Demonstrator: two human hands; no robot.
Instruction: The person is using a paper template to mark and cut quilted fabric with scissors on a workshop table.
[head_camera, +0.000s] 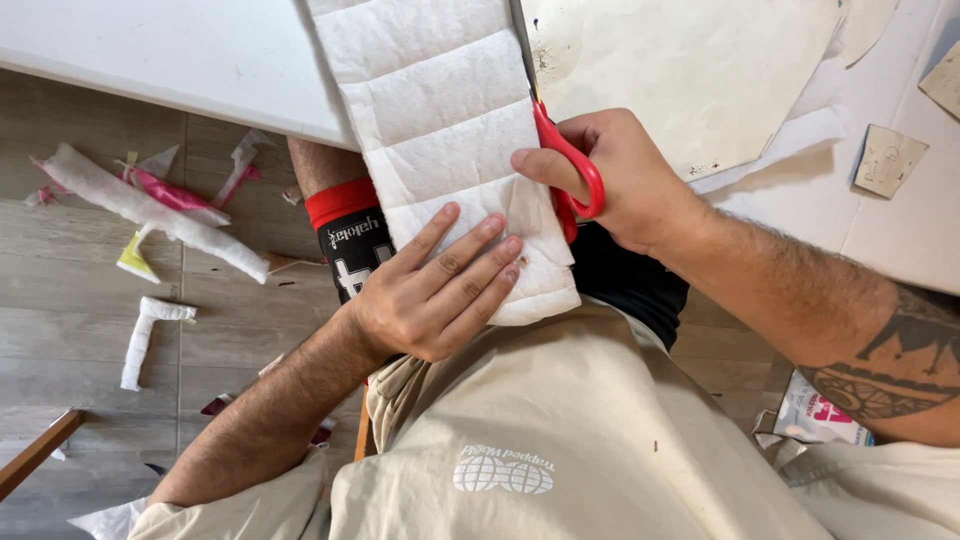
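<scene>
He is in the middle of a cut: the right hand (625, 180) has its fingers through the red loops of a pair of scissors (568, 170), and the blades run up along the right edge of a strip of white quilted padding (440, 130), mostly hidden behind it, so how far they are parted I cannot tell. The left hand (440, 290) lies flat with the fingers spread, pressing the near end of the strip down against his lap. The padding hangs from the edge of the white counter (180, 60) down over his knees, stitched across into soft puffy bands, a little fuzzy at the rim and speckled here and there. As I judge it, the next snip wants the strip kept taut and flat under the left palm while the blades follow the edge straight, or the line will wander across the stitched bands. Trimmed rolls of padding (150, 210) and pink scraps lie on the wooden floor (90, 330) beside him, and stained paper sheets (690, 70) cover the counter.
</scene>
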